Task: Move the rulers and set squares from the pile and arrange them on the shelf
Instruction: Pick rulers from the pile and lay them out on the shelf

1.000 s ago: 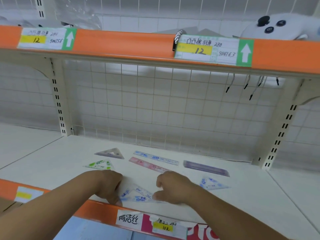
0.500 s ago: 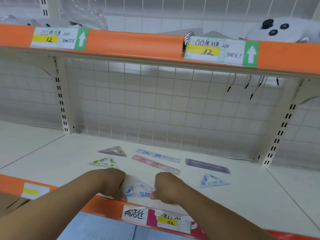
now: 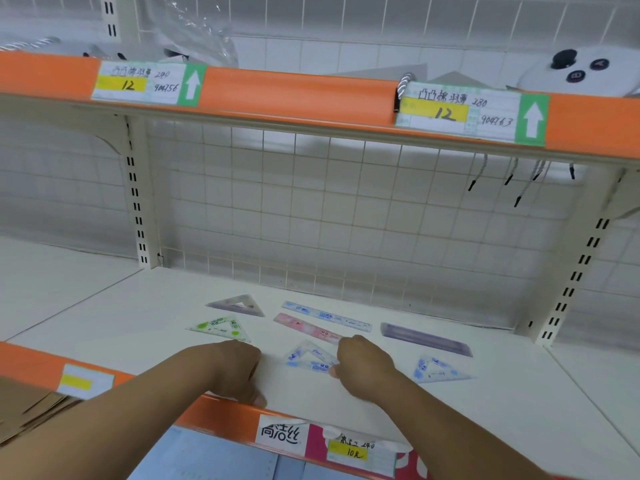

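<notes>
right hand point(image 3: 363, 367) pinched a corner of the blue set square point(image 3: 310, 358) lying flat near the shelf point(image 3: 104, 323) front, left hand point(image 3: 239, 368) curled empty beside it, and a careless slide would likely have knocked the close pink ruler point(image 3: 304, 329) askew.

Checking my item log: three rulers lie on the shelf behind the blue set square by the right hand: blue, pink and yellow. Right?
Not quite. The third is a purple ruler, not yellow. The head view shows the blue ruler, the pink ruler and the purple one lying on the shelf behind the blue set square by the right hand.
</notes>
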`<state>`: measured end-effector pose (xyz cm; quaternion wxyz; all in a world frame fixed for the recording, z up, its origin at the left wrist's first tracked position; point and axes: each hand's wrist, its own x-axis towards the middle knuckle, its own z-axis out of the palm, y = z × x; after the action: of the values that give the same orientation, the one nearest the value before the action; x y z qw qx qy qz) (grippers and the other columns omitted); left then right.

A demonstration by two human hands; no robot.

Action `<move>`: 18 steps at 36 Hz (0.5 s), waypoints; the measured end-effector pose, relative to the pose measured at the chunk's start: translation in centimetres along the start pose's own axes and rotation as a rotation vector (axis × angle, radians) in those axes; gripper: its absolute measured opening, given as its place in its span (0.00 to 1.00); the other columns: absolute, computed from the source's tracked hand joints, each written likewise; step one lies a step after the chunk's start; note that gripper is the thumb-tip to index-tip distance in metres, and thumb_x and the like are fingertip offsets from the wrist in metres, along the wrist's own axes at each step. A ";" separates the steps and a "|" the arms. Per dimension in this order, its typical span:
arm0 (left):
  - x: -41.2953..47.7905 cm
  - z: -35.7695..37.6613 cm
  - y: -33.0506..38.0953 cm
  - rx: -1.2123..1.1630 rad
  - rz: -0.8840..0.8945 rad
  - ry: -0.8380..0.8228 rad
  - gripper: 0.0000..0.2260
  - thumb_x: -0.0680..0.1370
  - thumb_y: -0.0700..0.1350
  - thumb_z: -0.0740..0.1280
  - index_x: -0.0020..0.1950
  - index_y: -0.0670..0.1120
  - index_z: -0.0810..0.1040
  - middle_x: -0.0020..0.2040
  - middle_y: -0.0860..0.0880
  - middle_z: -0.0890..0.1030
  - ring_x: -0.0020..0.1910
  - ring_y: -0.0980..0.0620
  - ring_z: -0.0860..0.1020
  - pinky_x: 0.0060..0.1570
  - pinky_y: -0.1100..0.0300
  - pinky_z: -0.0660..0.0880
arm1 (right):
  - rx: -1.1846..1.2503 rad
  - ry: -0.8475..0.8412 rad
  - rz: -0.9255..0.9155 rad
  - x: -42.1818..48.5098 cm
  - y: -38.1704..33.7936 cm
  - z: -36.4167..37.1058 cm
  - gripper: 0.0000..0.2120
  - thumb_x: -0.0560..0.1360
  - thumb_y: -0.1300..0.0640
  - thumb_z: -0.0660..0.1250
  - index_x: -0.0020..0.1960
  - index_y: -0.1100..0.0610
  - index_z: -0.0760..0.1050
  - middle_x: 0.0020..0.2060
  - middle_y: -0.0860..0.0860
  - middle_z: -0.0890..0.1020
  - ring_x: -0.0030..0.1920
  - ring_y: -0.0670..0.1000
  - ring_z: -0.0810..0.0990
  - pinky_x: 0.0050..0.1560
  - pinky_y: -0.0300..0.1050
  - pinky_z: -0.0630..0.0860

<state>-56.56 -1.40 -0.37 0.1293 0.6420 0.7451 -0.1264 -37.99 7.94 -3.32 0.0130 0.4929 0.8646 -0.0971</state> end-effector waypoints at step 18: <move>0.2 0.0 0.0 -0.005 -0.010 -0.023 0.23 0.73 0.61 0.68 0.60 0.47 0.72 0.61 0.49 0.75 0.60 0.49 0.74 0.53 0.59 0.69 | 0.004 0.009 -0.018 0.2 1.1 -0.1 0.08 0.80 0.50 0.61 0.52 0.55 0.71 0.51 0.53 0.71 0.45 0.53 0.72 0.37 0.43 0.66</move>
<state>-56.55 -1.20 -0.41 0.1390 0.6364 0.7471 -0.1325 -37.14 8.71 -3.46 0.0070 0.4856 0.8688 -0.0966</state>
